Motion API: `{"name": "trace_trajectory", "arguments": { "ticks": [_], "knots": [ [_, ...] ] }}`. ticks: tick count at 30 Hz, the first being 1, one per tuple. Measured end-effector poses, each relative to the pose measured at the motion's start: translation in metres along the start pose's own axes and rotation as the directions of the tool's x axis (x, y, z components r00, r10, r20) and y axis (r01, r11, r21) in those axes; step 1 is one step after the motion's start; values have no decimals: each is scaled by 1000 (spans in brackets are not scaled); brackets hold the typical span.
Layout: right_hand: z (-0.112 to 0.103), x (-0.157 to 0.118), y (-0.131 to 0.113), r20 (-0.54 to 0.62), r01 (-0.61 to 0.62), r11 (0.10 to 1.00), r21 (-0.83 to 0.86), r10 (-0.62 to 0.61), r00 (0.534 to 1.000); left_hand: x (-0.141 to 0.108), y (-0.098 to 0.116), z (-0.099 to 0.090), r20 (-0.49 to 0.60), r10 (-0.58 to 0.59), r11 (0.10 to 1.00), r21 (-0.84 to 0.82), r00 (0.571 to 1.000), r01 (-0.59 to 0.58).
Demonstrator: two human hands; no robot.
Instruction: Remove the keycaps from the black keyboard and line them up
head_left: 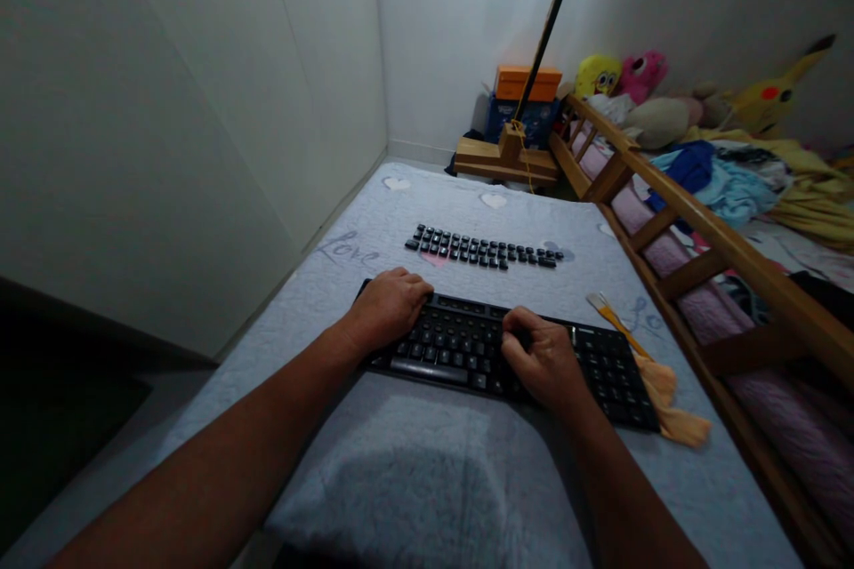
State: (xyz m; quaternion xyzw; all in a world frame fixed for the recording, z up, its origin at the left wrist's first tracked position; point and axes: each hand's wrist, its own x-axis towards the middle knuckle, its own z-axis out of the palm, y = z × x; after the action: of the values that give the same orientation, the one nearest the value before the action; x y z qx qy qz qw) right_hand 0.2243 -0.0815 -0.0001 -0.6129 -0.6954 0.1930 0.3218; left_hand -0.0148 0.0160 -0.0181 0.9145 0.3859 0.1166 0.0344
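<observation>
Clamps left grip on one keyboard; curls right grip above, cannot tell if together; shows one brush right of both.

Can read "Love" and "Lo" on the pale-blue quilted cloth; cannot decipher markings on the black plastic keyboard.

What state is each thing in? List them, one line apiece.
Keyboard: lying flat, part of its keycaps missing, number pad keys in place.
Loose keycaps: off the keyboard, laid in rows.
Left hand: resting on the keyboard's left end.
Right hand: curled over the keyboard, anything in its grip hidden.
Orange cloth: crumpled.
Bedding and clothes: heaped, rumpled.
Orange box: stacked on a blue box.
</observation>
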Motion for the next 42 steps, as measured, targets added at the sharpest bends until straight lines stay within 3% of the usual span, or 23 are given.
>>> {"name": "trace_trajectory", "arguments": {
  "ticks": [18,28,38,42],
  "knots": [
    [-13,6,4,154,-51,998,-43,57,986,1,2,-1,4,-7,1000,18,1000,7],
    [-7,7,10,140,-127,992,16,124,982,1,4,-3,8,-11,1000,5,1000,11],
    [-7,10,8,133,-97,994,-47,103,986,1,4,-3,9,-4,999,35,1000,4],
    [-10,17,9,191,-114,993,-16,115,975,1,3,-3,8,-3,1000,29,1000,3]
  ]
}}
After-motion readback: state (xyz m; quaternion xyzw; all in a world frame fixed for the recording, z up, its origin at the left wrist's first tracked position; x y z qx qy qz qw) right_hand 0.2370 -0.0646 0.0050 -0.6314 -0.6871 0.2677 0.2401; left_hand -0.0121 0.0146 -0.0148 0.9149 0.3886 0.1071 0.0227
